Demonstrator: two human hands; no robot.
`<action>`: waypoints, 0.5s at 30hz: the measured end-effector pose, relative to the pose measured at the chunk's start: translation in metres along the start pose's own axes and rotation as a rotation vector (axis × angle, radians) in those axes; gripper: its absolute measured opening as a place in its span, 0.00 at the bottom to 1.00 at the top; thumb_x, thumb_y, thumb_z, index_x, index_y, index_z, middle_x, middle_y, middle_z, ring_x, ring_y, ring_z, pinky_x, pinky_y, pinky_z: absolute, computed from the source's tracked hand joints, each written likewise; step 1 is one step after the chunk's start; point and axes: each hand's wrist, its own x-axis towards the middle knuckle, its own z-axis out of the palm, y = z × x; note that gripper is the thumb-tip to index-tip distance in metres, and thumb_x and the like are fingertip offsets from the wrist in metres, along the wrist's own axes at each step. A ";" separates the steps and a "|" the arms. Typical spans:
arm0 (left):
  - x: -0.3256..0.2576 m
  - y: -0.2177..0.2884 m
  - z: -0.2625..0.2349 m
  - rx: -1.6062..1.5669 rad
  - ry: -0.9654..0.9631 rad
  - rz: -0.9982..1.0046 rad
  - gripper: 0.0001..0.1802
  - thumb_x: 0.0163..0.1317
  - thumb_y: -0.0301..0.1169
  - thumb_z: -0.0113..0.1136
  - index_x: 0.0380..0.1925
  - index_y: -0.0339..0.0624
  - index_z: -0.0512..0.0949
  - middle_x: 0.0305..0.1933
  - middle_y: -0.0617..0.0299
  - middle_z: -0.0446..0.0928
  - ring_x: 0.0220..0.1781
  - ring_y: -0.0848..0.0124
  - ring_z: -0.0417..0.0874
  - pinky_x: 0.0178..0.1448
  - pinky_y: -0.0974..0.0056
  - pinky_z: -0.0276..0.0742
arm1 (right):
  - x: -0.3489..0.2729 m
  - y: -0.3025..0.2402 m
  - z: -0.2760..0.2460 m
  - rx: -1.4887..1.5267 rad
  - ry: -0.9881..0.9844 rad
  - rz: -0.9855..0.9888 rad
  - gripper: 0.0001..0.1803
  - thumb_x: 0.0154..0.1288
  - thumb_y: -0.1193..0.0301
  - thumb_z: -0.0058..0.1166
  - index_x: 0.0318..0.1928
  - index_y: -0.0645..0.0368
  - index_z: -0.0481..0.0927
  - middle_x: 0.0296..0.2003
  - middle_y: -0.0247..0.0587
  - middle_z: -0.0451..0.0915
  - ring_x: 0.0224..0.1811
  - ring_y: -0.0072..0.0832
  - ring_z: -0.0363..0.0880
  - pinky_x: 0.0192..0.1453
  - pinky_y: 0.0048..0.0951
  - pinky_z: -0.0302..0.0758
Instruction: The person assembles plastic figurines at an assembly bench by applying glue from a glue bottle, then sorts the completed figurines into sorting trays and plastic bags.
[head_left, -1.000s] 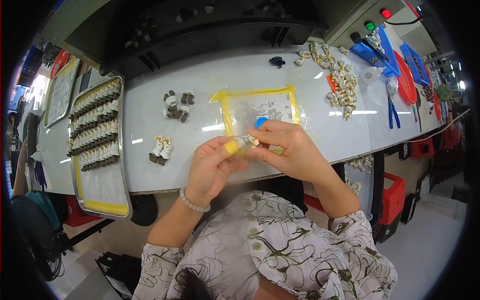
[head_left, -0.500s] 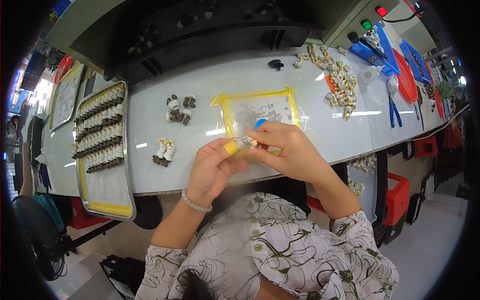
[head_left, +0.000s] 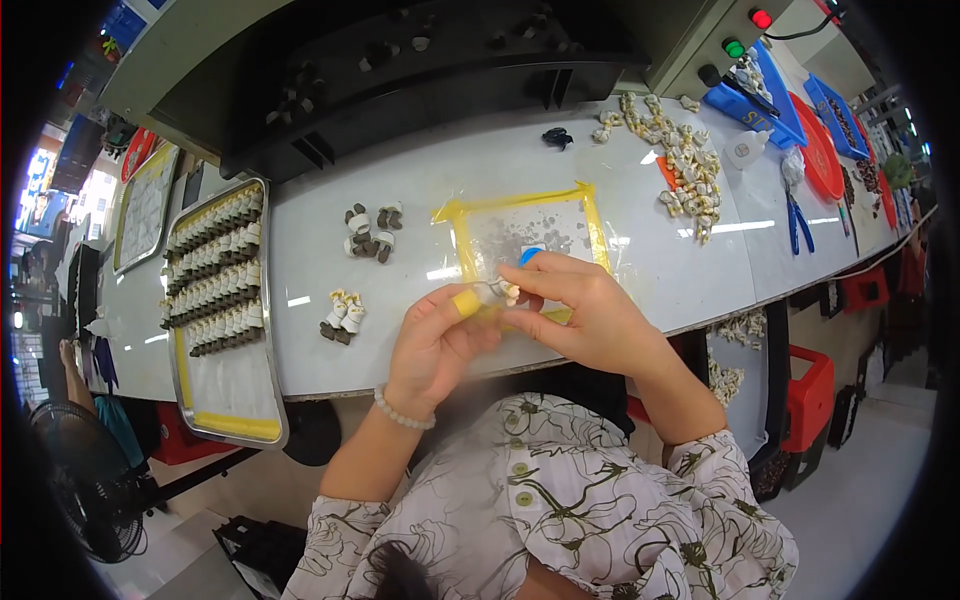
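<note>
My left hand and my right hand meet over the near edge of the table, fingers pinched. Between their fingertips is a small white-and-cream figure piece, partly hidden by the fingers. Yellow wrap covers my left thumb, and a blue band shows at a right fingertip. Just beyond the hands lies a grey-stained sheet edged with yellow tape. To the left stand two white-and-brown figures, with several white-and-brown pieces farther back.
A metal tray at left holds rows of figures. Loose cream pieces lie at right, near a white bottle, blue-handled pliers, a blue bin and a red tray. A black machine opening spans the back.
The whole view has shifted slightly, with the table things a little farther right and lower. Both hands keep nearly the same pinch on the small piece.
</note>
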 end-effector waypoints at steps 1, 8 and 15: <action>0.000 0.000 0.000 0.002 0.002 -0.002 0.11 0.60 0.29 0.50 0.40 0.35 0.74 0.38 0.54 0.78 0.32 0.68 0.78 0.37 0.66 0.75 | 0.000 -0.001 0.000 -0.002 0.009 -0.011 0.20 0.52 0.71 0.57 0.46 0.63 0.75 0.28 0.41 0.73 0.30 0.32 0.73 0.33 0.27 0.71; -0.001 0.001 0.002 0.005 0.038 -0.009 0.11 0.60 0.29 0.50 0.40 0.34 0.74 0.37 0.54 0.78 0.32 0.68 0.78 0.36 0.66 0.74 | 0.004 -0.006 -0.006 -0.064 -0.028 -0.044 0.21 0.49 0.76 0.59 0.47 0.65 0.75 0.28 0.42 0.73 0.29 0.31 0.74 0.32 0.24 0.72; -0.001 -0.001 -0.001 0.008 -0.023 0.022 0.10 0.60 0.29 0.51 0.39 0.35 0.74 0.36 0.52 0.78 0.32 0.67 0.78 0.35 0.66 0.73 | 0.006 -0.002 -0.008 -0.065 -0.070 -0.066 0.22 0.48 0.79 0.58 0.47 0.67 0.74 0.29 0.44 0.74 0.29 0.33 0.75 0.32 0.25 0.74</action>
